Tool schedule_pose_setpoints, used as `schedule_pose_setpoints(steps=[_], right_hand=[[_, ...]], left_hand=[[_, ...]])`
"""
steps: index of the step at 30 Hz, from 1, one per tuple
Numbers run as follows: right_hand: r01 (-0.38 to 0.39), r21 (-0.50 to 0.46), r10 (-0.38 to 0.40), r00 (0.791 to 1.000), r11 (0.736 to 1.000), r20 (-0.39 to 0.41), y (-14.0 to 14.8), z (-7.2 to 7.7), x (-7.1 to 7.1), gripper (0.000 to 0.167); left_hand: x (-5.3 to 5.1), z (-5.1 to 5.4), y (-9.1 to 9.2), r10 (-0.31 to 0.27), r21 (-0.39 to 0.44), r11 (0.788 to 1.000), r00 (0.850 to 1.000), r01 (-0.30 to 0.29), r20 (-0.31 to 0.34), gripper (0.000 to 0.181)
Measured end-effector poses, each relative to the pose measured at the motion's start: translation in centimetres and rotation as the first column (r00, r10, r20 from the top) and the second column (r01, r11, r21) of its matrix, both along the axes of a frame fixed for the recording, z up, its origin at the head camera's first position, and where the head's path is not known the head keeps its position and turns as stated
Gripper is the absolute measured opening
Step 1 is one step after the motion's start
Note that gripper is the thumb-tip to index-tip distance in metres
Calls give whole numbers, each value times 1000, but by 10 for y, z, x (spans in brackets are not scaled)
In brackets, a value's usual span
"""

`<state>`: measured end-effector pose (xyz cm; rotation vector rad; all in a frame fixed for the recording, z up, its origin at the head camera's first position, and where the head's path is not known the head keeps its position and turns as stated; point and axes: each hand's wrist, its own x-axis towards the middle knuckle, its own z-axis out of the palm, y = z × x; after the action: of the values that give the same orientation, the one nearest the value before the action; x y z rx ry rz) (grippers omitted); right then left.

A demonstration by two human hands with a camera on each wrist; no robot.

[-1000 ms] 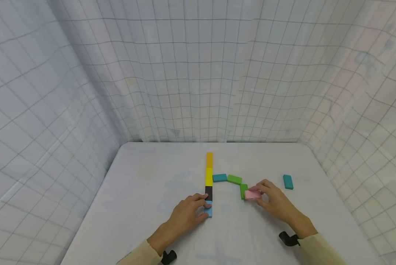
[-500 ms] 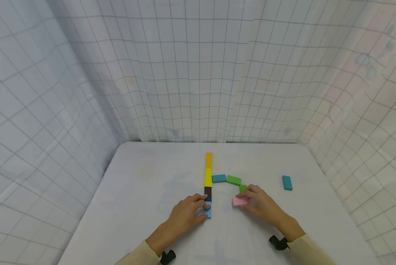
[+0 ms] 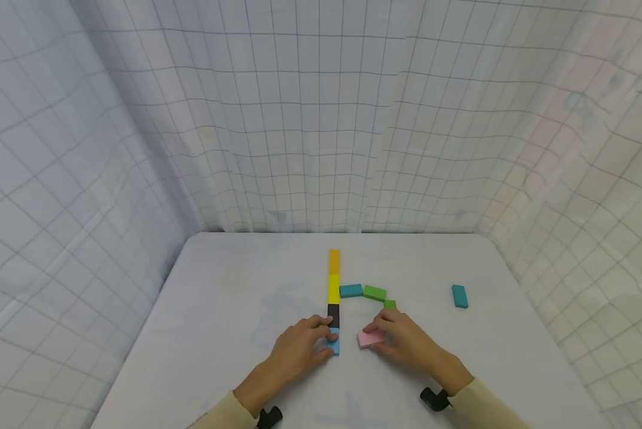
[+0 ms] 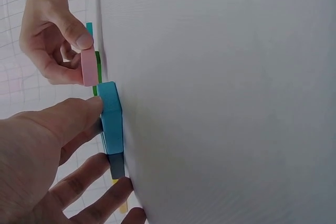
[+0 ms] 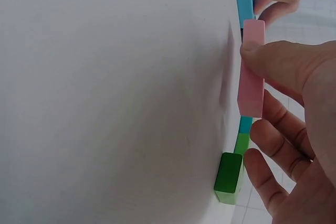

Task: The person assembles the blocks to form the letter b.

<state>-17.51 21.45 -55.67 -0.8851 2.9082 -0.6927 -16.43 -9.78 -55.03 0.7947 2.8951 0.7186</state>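
Note:
In the head view my left hand (image 3: 297,347) rests at the near end of a straight row, thumb and index finger at a light blue block (image 3: 334,344). Its other fingers lie by the black block (image 3: 334,316). My right hand (image 3: 409,344) pinches a pink block (image 3: 371,338) between thumb and fingers, to the right of the row. A shadow apart from the pink block in the right wrist view shows it just off the table. The thumb (image 5: 254,55) lies across its face. Behind that hand a green block (image 3: 389,304) is partly hidden.
Yellow (image 3: 334,289) and orange (image 3: 334,261) blocks continue the row away from me. A teal block (image 3: 351,291) and another green block (image 3: 375,293) branch off rightward. One loose teal block (image 3: 459,296) lies farther right. Gridded white curtains (image 3: 299,119) enclose the white table (image 3: 235,274).
My right hand has carried the pink block left and toward me, from beside the nearer green block to close by the light blue block. The left hand has stayed in place.

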Motion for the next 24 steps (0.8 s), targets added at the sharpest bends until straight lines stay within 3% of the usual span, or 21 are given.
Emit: schedule_pose_setpoints(steps=[13, 24], right_hand=[[-96, 22, 97, 994, 995, -42, -17, -4, -3, 32], [-129, 22, 129, 992, 991, -1, -23, -5, -7, 33]], left_hand=[[1, -1, 0, -4, 14, 1000, 1000, 5, -20, 18], [1, 0, 2, 0, -2, 1000, 999, 0, -32, 19]])
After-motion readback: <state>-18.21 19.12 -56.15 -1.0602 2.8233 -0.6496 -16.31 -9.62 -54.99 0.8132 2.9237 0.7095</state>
